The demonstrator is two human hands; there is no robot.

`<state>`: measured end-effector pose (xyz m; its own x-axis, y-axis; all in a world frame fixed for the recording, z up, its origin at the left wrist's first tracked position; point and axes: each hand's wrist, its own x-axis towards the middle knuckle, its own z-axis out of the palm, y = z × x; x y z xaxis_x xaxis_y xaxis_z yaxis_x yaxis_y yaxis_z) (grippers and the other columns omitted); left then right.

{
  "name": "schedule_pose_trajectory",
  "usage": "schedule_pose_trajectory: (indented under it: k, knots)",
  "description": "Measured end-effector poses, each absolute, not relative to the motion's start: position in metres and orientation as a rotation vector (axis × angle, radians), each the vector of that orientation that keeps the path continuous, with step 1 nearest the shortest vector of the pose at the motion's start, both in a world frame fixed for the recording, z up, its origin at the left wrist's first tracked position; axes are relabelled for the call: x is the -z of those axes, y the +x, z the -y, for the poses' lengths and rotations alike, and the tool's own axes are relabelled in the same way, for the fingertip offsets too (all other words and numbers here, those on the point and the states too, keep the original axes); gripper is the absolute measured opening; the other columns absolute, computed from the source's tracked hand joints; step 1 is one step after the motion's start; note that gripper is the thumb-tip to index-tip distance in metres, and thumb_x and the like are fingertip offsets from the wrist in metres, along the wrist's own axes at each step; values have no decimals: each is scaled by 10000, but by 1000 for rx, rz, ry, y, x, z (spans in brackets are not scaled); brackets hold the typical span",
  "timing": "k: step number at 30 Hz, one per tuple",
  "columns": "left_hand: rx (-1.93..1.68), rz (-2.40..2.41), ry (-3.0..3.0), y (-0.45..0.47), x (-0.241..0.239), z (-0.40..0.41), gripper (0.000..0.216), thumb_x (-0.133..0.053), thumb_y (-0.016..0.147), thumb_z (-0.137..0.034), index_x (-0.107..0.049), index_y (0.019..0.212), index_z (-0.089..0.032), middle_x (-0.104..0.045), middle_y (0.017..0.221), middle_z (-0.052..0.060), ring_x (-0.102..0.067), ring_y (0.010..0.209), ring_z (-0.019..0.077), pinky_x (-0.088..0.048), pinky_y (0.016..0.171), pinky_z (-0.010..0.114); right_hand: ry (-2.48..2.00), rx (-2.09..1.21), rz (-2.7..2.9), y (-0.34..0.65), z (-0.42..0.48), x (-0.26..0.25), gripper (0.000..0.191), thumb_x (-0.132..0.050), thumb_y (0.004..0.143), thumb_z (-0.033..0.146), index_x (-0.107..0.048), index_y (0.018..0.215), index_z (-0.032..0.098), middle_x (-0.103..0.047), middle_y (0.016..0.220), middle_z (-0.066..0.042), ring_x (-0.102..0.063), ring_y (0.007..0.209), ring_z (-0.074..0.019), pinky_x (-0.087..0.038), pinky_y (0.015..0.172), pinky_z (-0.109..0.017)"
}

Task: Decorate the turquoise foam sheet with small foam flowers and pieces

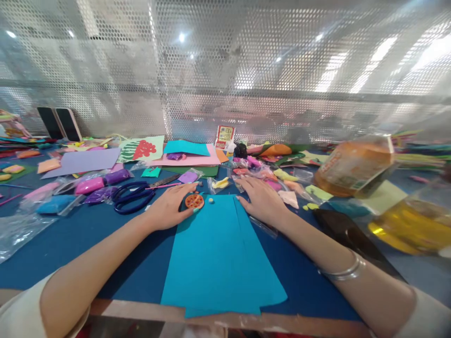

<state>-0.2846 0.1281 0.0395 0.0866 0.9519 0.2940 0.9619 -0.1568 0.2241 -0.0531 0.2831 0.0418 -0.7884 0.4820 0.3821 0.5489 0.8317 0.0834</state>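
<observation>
- While a silvery perforated metal screen stands behind, a dark blue tabletop fills the foreground.
- On it, between the forearms: sky-blue paper sheets, at least two, overlapping with edges offset; near end reaches the table edge.
- Beyond the right forearm: a clear bottle of orange-brown liquid, tilted-looking, blurred.
- Right hand: palm down, fingers extended and apart, nothing gripped; thumb tip at the sheets' upper right corner, fingertips near small plastic packets.
- Left hand: fingers extended, thumb apart from them, curved around the disc below; whether it touches the disc, cannot tell.
- Scissors with dark blue looped handles: left of the left hand, apart from it.
- Orange round disc with dark spots: at the sheets' upper left corner, between left thumb and fingers.
- Small pale ball-like piece: on the sheets, just right of the disc.
</observation>
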Motion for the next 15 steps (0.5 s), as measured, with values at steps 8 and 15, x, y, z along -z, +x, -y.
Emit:
schedule_pose_trajectory:
  k: [8, 15]
  knots:
    - [674, 1930, -2229, -289, -40, -129, 511, -474, 849, -394, -388, 1309, -189, -459, 1342, 103, -404, 1258, 268, -363, 1041, 439, -808, 198, 2564, -47, -279, -46, 407, -476, 792, 249, -551, 1182, 159, -542, 1254, -124, -438, 1194, -290, -247, 1027, -531]
    - [686, 1897, -2202, -292, -43, -129, 452, -476, 853, -376, -446, 1250, -163, -493, 1281, 112, -412, 1230, 245, -375, 1031, 415, -956, 167, 2654, -50, -280, -41, 595, -414, 756, 116, -373, 1349, 108, -375, 1394, -172, -387, 1230, -328, -358, 944, -501]
